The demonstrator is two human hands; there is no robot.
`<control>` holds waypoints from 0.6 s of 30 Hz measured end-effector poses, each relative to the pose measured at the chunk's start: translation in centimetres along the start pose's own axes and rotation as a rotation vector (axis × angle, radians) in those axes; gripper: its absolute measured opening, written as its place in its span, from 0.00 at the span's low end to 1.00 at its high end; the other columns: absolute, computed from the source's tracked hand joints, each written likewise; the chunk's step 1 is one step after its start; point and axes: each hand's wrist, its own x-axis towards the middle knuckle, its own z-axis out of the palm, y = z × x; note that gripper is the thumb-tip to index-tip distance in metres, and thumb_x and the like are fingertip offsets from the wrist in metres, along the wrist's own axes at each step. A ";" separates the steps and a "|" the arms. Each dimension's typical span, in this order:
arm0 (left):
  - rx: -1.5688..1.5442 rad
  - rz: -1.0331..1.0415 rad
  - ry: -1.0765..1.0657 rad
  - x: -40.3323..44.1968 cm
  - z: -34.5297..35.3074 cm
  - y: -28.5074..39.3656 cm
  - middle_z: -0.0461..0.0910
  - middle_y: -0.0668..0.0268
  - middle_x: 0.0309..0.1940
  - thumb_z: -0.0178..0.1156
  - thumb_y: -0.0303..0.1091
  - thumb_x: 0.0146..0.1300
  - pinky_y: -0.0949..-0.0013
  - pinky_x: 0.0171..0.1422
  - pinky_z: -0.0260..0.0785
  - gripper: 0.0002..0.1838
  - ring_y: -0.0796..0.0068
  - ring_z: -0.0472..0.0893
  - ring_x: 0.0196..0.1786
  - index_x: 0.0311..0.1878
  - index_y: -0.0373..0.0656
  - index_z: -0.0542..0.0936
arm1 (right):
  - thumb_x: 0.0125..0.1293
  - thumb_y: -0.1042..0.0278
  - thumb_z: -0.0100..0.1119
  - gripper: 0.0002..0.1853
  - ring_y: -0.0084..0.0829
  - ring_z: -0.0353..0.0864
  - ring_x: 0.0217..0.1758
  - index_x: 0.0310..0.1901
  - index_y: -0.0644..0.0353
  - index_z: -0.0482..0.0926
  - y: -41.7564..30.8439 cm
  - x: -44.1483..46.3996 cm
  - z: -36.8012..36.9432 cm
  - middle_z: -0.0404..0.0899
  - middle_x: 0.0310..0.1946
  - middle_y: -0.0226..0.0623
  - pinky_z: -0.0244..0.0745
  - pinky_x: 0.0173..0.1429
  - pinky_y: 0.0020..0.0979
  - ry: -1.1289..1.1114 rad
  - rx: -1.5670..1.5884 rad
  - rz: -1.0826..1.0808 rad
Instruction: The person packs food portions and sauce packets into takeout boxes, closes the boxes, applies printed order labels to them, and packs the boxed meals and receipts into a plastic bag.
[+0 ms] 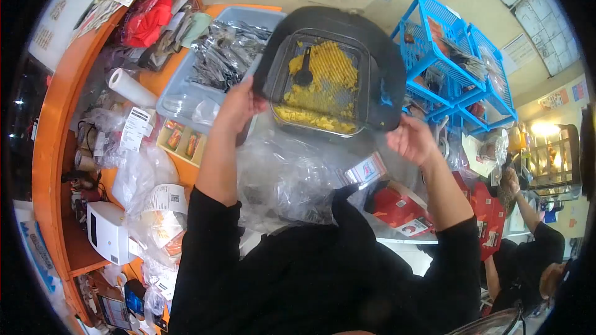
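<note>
Both my hands hold up a large black square food container (pixel 388 68) over the counter. An inner pan with a metallic rim (pixel 366 96) sits in its middle. Crumbly yellow food that looks like rice (pixel 329 68) lies in the pan, with a black scoop (pixel 304 74) resting on it. My left hand (pixel 241 107) grips the container's lower left side. At the lower right edge, my right hand (pixel 411 141) is closed on the rim. Below the container lie clear plastic bags (pixel 282 177) and a small printed packet (pixel 366 169).
A grey-blue bin (pixel 171 90) of wrapped black cutlery stands at the left. Blue stacked baskets (pixel 434 56) are at the back right. Red cartons (pixel 400 209) lie near my right arm, and a white printer (pixel 108 232) stands at the left. Another person's arm (pixel 528 201) reaches in at the right.
</note>
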 end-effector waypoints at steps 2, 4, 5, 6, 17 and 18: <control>0.098 -0.033 -0.315 -2.1 0.3 4.0 0.81 0.66 0.33 0.50 0.50 0.74 0.68 0.39 0.76 0.25 0.78 0.80 0.32 0.62 0.39 0.73 | 0.76 0.59 0.44 0.15 0.32 0.87 0.40 0.43 0.60 0.77 -2.5 -0.1 0.5 0.85 0.34 0.41 0.84 0.49 0.36 -0.170 0.280 -0.097; 0.360 0.063 -0.627 -6.8 3.4 6.3 0.80 0.70 0.27 0.55 0.40 0.70 0.75 0.35 0.74 0.21 0.79 0.79 0.27 0.64 0.43 0.74 | 0.76 0.67 0.47 0.10 0.31 0.88 0.41 0.43 0.62 0.76 -5.4 0.0 3.0 0.86 0.37 0.36 0.85 0.53 0.38 -0.207 0.519 -0.290; 0.470 0.116 -0.882 -8.4 4.6 5.8 0.79 0.70 0.26 0.57 0.35 0.67 0.76 0.34 0.73 0.24 0.80 0.79 0.27 0.67 0.45 0.72 | 0.76 0.69 0.47 0.08 0.31 0.87 0.44 0.44 0.62 0.76 -7.0 0.4 4.2 0.86 0.38 0.36 0.83 0.57 0.39 -0.178 0.543 -0.400; 0.527 0.058 -1.105 -9.9 5.9 5.3 0.79 0.71 0.25 0.58 0.31 0.65 0.76 0.33 0.72 0.28 0.81 0.79 0.27 0.69 0.46 0.70 | 0.76 0.70 0.46 0.09 0.32 0.86 0.47 0.47 0.65 0.74 -8.6 1.1 4.5 0.85 0.41 0.39 0.79 0.63 0.42 -0.250 0.585 -0.474; -0.258 0.216 -1.150 -13.1 17.6 3.6 0.72 0.63 0.54 0.49 0.15 0.61 0.73 0.58 0.68 0.27 0.79 0.72 0.56 0.65 0.40 0.66 | 0.80 0.60 0.33 0.18 0.38 0.81 0.56 0.61 0.62 0.65 -20.9 10.4 10.0 0.74 0.62 0.41 0.72 0.66 0.47 -0.073 0.460 -0.976; -0.115 0.402 -0.999 -14.7 18.9 5.3 0.71 0.56 0.57 0.51 0.19 0.60 0.66 0.60 0.69 0.31 0.71 0.72 0.60 0.68 0.39 0.61 | 0.79 0.58 0.35 0.18 0.38 0.81 0.56 0.60 0.60 0.67 -20.2 11.7 10.7 0.73 0.63 0.39 0.73 0.65 0.45 0.011 0.330 -1.047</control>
